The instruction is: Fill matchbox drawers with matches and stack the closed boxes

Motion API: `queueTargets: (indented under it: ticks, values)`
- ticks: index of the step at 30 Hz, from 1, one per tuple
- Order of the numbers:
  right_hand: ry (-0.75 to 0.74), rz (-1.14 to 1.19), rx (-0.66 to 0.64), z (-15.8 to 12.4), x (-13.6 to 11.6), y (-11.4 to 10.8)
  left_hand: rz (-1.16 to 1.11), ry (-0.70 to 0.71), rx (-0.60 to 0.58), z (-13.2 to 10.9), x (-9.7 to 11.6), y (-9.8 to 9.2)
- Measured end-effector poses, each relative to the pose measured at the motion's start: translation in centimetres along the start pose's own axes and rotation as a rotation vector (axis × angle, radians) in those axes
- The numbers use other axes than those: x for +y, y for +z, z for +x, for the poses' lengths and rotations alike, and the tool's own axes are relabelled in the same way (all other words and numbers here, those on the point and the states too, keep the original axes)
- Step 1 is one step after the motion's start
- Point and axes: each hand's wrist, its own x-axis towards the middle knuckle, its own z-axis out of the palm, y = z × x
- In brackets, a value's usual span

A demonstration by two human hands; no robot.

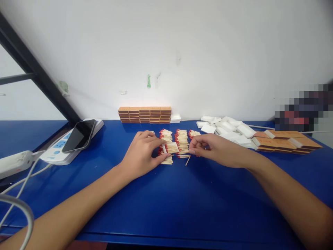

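The left hand [142, 152] pinches a matchbox tray [164, 148] — the right hand [212, 147] curls its fingers, any hold unclear, beside matchsticks [183, 139] that a sideways brush could scatter.

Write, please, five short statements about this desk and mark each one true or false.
1. The left hand touches a white tray with matches in it. True.
2. The phone lies on the bare table. False: the phone lies on the white power strip.
3. The matches have red heads. True.
4. The loose white trays lie left of the left hand. False: the loose white trays lie right of it.
5. A row of stacked matchboxes stands near the wall. True.
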Motion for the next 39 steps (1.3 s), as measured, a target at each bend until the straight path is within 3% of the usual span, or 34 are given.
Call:
queueTargets:
  ticks: [8,14,18,30,39]
  values:
    - [-0.161,-0.005,0.218,0.4,-0.2,2.0,-0.092,0.047,0.025,-0.1,0.4,0.2]
    - [-0.257,-0.035,0.222,0.6,-0.4,2.8,-0.142,0.053,0.042,-0.2,0.7,0.3]
    - [-0.218,-0.039,0.266,0.2,-0.9,2.2,-0.149,0.022,0.048,-0.2,0.5,0.4]
    - [-0.217,-0.08,0.149,0.1,-0.5,2.0,-0.175,-0.003,0.067,-0.1,0.6,0.4]
    - [-0.258,-0.088,0.201,0.1,-1.0,2.3,-0.163,0.015,0.055,-0.2,0.7,0.3]
